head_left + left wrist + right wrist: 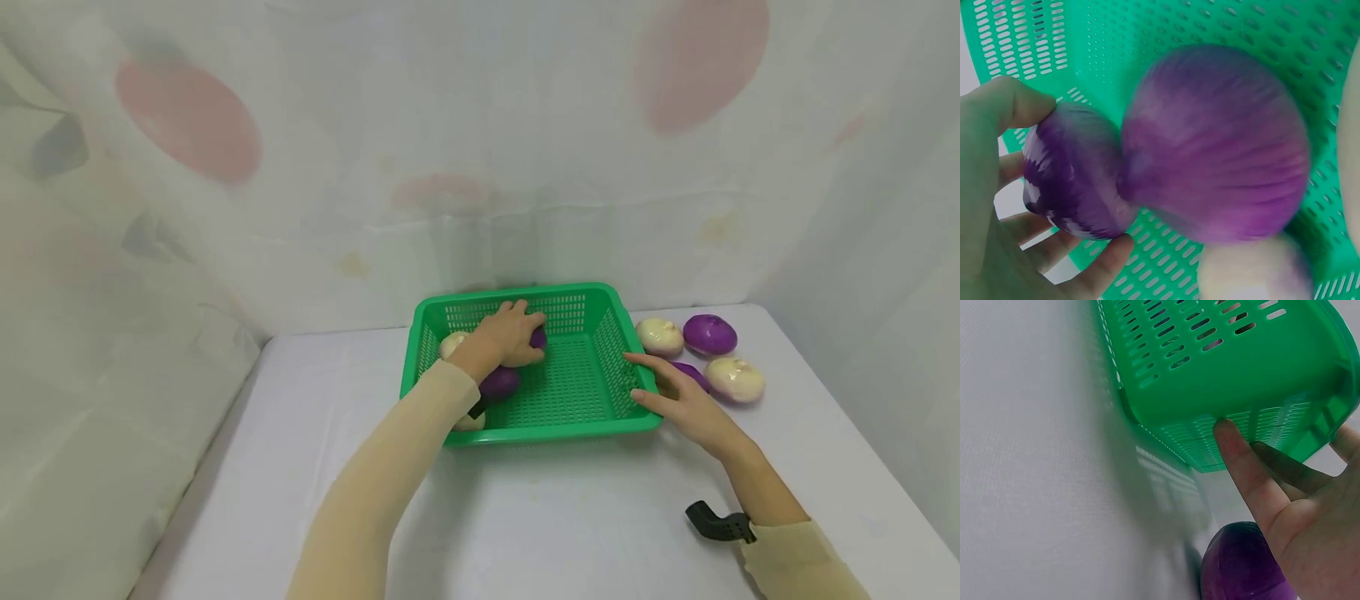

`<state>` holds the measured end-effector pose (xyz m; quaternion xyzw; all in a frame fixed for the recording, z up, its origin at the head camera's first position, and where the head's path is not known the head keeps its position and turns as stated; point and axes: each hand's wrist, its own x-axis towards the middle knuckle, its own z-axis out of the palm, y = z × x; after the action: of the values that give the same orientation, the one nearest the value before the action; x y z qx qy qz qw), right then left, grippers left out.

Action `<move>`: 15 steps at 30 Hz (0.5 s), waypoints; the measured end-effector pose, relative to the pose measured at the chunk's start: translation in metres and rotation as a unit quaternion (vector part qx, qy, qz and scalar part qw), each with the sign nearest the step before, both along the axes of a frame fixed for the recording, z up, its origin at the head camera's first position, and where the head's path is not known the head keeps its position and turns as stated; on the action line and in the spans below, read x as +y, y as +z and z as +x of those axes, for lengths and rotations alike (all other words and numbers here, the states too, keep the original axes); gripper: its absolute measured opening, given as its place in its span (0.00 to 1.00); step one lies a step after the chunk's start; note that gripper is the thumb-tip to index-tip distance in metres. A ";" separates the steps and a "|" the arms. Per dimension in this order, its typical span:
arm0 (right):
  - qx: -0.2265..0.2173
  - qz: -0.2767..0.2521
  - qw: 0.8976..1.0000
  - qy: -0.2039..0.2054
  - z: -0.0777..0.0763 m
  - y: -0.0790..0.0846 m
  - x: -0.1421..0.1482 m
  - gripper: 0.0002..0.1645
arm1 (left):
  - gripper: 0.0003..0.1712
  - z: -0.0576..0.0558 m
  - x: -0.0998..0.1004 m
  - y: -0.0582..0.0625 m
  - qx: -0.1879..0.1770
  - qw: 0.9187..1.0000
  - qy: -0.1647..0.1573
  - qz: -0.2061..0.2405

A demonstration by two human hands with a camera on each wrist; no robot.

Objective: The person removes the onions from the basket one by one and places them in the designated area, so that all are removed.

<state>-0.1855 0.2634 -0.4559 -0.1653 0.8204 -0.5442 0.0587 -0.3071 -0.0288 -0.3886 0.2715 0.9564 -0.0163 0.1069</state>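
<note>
My left hand (501,337) is inside the green basket (551,430), back of the hand up. Its thumb and fingers curl round a purple onion (1072,172), which partly shows past the hand as a purple patch (538,337) in the head view. Against it lies a bigger-looking purple onion (1216,147), with a pale one (1254,275) beside that. At the basket's right end, my right hand (690,408) grips the rim. Two digits reach over the edge, while other fingers (1247,472) lie along the outer side wall.
Right of the basket sit two pale onions (660,337) (735,380) and two purple ones (710,335) (693,375), one partly behind my right hand. More onions (500,383) fill the basket's left part. A black wrist mount (720,523) juts from my right wrist. Printed cloth (487,125) hangs behind.
</note>
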 end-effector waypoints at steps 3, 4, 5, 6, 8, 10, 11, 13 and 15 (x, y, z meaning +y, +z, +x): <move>0.000 0.000 1.000 0.000 0.000 0.001 0.001 0.34 | 0.38 0.003 -0.001 0.005 0.012 1.000 -0.010 0.001; 0.001 0.000 1.000 0.000 0.000 0.001 0.001 0.34 | 0.37 0.004 -0.002 0.007 0.015 1.000 -0.011 0.000; 0.001 0.001 1.000 0.000 -0.001 0.001 0.001 0.34 | 0.37 0.005 -0.003 0.010 0.018 1.000 -0.013 -0.002; 0.000 0.001 1.000 0.000 -0.001 0.002 0.001 0.34 | 0.37 0.007 -0.004 0.012 0.020 1.000 -0.014 -0.004; 0.000 0.002 1.000 0.000 -0.001 0.002 0.001 0.34 | 0.37 0.009 -0.006 0.016 0.022 1.000 -0.017 -0.004; -0.001 0.001 1.000 0.000 -0.001 0.002 0.001 0.34 | 0.37 0.012 -0.009 0.020 0.020 1.000 -0.020 -0.003; -0.002 0.001 1.000 -0.001 -0.001 0.001 0.001 0.34 | 0.37 0.013 -0.010 0.021 0.020 1.000 -0.021 -0.002; -0.002 0.000 1.000 -0.001 -0.002 0.001 0.001 0.34 | 0.36 0.015 -0.014 0.023 0.018 1.000 -0.021 0.001; -0.003 -0.001 1.000 -0.001 -0.002 0.000 0.002 0.34 | 0.35 0.017 -0.018 0.025 0.017 1.000 -0.021 0.005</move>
<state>-0.1870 0.2649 -0.4555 -0.1631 0.8199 -0.5455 0.0602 -0.2898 -0.0465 -0.3640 0.2920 0.9521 -0.0185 0.0893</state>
